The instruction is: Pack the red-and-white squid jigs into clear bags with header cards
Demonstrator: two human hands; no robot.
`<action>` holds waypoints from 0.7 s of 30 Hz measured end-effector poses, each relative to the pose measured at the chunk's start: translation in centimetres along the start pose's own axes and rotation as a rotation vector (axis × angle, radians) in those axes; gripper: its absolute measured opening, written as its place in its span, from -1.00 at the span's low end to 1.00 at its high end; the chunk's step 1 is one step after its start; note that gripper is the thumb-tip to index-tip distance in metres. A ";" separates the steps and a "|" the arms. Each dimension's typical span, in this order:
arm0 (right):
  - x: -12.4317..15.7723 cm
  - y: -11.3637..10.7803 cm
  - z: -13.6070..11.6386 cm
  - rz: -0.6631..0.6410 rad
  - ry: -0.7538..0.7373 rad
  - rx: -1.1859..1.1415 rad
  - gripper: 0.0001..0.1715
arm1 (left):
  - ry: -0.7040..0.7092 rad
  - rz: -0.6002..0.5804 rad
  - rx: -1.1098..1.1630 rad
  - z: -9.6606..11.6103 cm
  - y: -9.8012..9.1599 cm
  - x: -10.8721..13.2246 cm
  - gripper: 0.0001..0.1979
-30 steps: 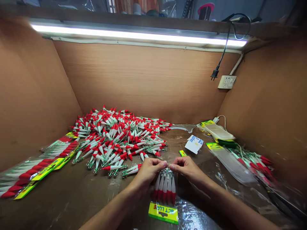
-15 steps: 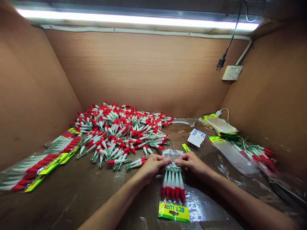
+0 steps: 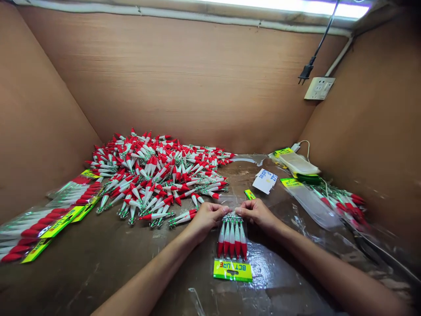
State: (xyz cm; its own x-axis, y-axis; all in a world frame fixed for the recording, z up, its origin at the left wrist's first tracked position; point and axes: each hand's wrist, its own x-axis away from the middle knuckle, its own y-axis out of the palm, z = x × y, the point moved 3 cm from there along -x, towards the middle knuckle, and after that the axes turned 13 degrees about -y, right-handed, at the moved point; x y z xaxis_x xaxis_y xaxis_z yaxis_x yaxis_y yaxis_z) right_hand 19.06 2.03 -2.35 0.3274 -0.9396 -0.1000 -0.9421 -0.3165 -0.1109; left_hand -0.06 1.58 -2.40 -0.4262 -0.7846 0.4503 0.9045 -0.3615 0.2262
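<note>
A clear plastic bag of fishing lures (image 3: 232, 241) lies in front of me, its yellow-green header printed BCT LURE toward me and upside down. Inside, several red and white lures sit side by side, red tips toward the header and green hooks at the far end. My left hand (image 3: 210, 216) pinches the bag's far end from the left, thumb against fingers. From the right, my right hand (image 3: 255, 213) pinches the same end close by. The fingertips of both hands nearly meet over the hooks and partly hide them.
A large pile of loose red and white lures (image 3: 154, 171) spreads at the back left. Filled packs (image 3: 55, 221) lie at left. A handwritten white card (image 3: 265, 181), flat empty bags (image 3: 311, 204), more lures (image 3: 345, 199) and black-handled pliers or scissors (image 3: 365, 248) are at right. A plug (image 3: 305, 72) hangs above.
The view has tilted down and shifted slightly, so everything sits higher in the picture. Both hands still pinch the far end of the bag, their fingertips a little closer together.
</note>
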 end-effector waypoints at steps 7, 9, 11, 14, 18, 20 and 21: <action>-0.1 0.0 -0.4 0.004 -0.046 0.020 -0.44 | 0.006 0.011 -0.008 -0.2 -0.1 0.0 -0.49; -0.1 0.0 -0.3 0.008 -0.040 0.020 -0.45 | -0.001 0.018 -0.004 0.0 -0.1 0.1 -0.50; -0.1 0.0 -0.3 0.006 -0.039 0.024 -0.46 | -0.014 0.024 -0.003 0.3 -0.1 0.2 -0.50; -0.1 0.2 -0.4 0.014 -0.050 0.022 -0.48 | -0.040 0.012 -0.024 0.6 0.0 0.3 -0.50; -0.5 0.5 -0.3 0.027 -0.057 0.038 -0.47 | -0.025 0.015 -0.060 0.4 0.1 0.3 -0.47; -0.6 0.6 -0.1 0.008 -0.055 0.068 -0.47 | 0.012 0.037 -0.069 0.1 0.1 0.2 -0.44; -0.6 0.7 -0.1 -0.003 -0.060 0.095 -0.48 | 0.032 0.050 -0.073 0.0 0.0 0.1 -0.42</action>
State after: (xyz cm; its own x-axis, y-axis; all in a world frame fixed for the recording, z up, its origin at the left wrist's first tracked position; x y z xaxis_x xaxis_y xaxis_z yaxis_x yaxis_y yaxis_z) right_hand 18.21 2.35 -2.24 0.3370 -0.9281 -0.1584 -0.9308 -0.3030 -0.2045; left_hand -0.09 1.48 -2.33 -0.3805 -0.8178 0.4318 0.9240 -0.3561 0.1397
